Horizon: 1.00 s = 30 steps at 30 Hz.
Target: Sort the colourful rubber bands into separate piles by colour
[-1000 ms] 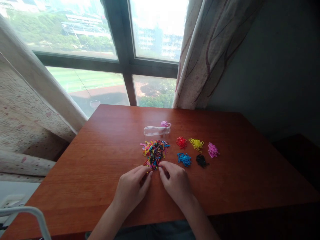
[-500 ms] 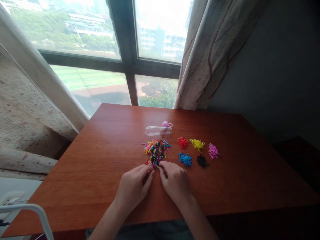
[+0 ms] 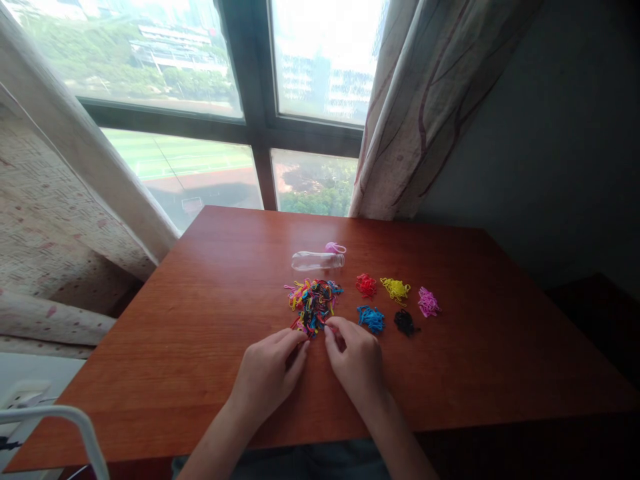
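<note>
A mixed heap of small coloured rubber bands (image 3: 314,303) lies on the wooden table in front of me. At its near left edge, my left hand (image 3: 273,367) has thumb and forefinger brought together, touching the bands; what sits between the tips is too small to tell. My right hand (image 3: 356,357) is closed in a pinch at the heap's near right edge, and its fingertips hide whatever is in them. To the right lie single-colour piles: red bands (image 3: 366,285), yellow bands (image 3: 395,289), pink bands (image 3: 429,302), blue bands (image 3: 371,319) and black bands (image 3: 405,323).
Behind the heap a clear plastic bottle (image 3: 317,261) lies on its side, with a pink loop-shaped cap (image 3: 335,248) beside its neck. The table (image 3: 210,300) reaches back to a window between curtains (image 3: 400,133). A white curved tube (image 3: 75,420) stands at lower left.
My right hand has shifted slightly right, away from my left hand, along the heap's near edge. The left hand stays almost where it was.
</note>
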{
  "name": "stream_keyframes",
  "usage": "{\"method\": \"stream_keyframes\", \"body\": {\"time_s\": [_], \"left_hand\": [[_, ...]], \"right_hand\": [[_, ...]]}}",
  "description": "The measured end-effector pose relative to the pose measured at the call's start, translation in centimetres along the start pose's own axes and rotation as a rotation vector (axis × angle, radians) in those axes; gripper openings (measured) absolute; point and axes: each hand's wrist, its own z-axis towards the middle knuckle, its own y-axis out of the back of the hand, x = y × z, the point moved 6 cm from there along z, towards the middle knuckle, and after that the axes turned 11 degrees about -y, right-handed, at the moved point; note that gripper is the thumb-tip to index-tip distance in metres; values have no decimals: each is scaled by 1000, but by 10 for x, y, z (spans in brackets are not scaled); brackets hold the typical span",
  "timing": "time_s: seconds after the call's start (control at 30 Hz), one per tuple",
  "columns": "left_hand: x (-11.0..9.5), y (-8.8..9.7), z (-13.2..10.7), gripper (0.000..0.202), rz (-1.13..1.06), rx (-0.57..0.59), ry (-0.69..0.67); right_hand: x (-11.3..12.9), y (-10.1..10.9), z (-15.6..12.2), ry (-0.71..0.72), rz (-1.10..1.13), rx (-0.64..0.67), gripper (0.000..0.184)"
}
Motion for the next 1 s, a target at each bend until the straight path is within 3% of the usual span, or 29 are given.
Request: {"method": "stream_keyframes", "body": {"time_s": [0.33,0.57,0.83,1.0], "left_hand": [[2,-2,-2,16,14,-4,-9],[3,-2,-3,17,22,-4,-23],[2,-3,-2,18,50,-2,-41],[1,-2,-2,19,71,-1,-46]], "right_hand": [[-12,16,-2,-147,247,22,16],[-22,46,-4,-146,197,-70,21],[-93,104,-3,-218,-85,-298,27],[-120,111,-3,-246,-183,-300,31]]}}
